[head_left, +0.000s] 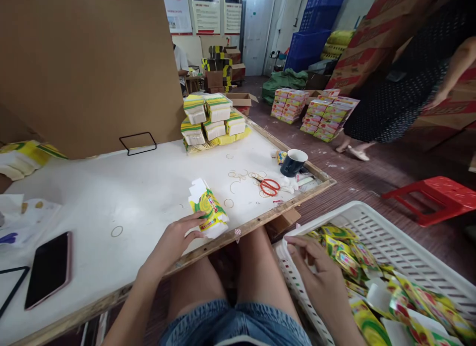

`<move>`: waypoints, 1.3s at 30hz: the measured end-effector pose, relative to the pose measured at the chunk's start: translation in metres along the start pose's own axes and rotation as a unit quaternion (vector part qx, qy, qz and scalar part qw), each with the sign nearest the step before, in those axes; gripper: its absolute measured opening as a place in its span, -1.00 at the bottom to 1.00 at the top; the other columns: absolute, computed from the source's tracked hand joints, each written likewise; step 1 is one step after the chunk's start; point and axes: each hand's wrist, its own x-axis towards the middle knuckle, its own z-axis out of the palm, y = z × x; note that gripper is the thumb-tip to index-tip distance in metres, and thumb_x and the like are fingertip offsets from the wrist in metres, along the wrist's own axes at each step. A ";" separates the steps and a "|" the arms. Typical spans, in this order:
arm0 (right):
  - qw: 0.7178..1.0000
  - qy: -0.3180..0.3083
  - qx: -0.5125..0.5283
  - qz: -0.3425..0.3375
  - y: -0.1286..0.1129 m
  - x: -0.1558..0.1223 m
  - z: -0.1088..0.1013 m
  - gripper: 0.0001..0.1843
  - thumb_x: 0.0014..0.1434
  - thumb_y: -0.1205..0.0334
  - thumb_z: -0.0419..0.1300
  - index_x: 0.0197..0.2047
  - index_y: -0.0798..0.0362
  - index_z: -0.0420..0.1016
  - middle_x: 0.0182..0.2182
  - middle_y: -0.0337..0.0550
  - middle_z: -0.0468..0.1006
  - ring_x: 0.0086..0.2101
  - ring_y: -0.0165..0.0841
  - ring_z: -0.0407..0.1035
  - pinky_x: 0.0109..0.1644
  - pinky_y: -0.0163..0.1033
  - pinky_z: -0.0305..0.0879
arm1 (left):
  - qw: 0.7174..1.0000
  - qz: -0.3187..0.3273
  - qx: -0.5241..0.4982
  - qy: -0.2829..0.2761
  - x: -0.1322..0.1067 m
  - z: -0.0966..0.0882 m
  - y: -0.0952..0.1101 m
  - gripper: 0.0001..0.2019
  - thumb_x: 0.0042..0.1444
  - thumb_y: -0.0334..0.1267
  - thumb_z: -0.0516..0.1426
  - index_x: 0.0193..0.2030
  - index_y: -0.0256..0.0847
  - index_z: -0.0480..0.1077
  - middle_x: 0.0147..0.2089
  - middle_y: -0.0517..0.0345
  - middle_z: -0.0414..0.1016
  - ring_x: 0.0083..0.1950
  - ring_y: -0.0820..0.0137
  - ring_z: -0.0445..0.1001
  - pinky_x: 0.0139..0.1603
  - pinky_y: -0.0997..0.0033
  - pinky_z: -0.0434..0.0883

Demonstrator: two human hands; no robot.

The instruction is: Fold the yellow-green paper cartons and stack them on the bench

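Observation:
My left hand (177, 237) rests on the white table (122, 187), its fingers curled round the near end of a small stack of yellow-green packets (208, 209) lying by the table's front edge. My right hand (316, 269) reaches into a white plastic crate (372, 222) at my right knee, its fingers bent over loose yellow-green packets (357, 259) that fill it. Whether it grips one of them is unclear.
Bundled packets (213, 123) are piled at the table's far side. Rubber bands (238, 176), red scissors (269, 186) and a dark cup (293, 162) lie right of centre. A phone (48, 269) lies at the left. A red stool (431, 197), a standing person (401, 78) and boxed stacks (316, 110) occupy the floor.

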 end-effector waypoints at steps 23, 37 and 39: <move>0.872 -0.169 0.408 0.213 -0.041 -0.021 0.064 -0.66 0.09 0.02 0.30 -0.17 0.08 0.51 -0.40 -0.13 0.60 -0.38 -0.34 0.43 -0.27 -0.29 0.33 | 0.804 -0.146 -0.535 0.216 -0.073 0.070 0.076 -0.61 0.15 -0.18 0.17 0.13 -0.09 0.38 0.17 -0.04 0.46 0.19 0.11 0.41 0.18 0.14 0.39; 0.865 -0.190 0.410 0.219 -0.040 -0.032 0.068 -0.66 0.08 0.02 0.31 -0.16 0.09 0.50 -0.27 -0.04 0.61 -0.29 -0.28 0.46 -0.17 -0.19 0.36 | 0.680 -0.175 -0.712 -0.031 -0.065 0.067 0.080 -0.45 -0.21 0.01 0.36 -0.05 -0.18 0.53 0.01 -0.12 0.57 0.04 0.00 0.51 0.08 0.10 0.41; 0.878 -0.198 0.381 0.210 -0.043 -0.031 0.066 -0.63 0.07 0.03 0.31 -0.14 0.09 0.49 -0.23 -0.02 0.61 -0.27 -0.25 0.46 -0.15 -0.17 0.37 | 0.690 -0.198 -0.696 -0.008 -0.063 0.069 0.080 -0.52 -0.21 -0.03 0.38 -0.11 -0.18 0.56 -0.06 -0.09 0.61 -0.01 0.05 0.54 0.03 0.15 0.44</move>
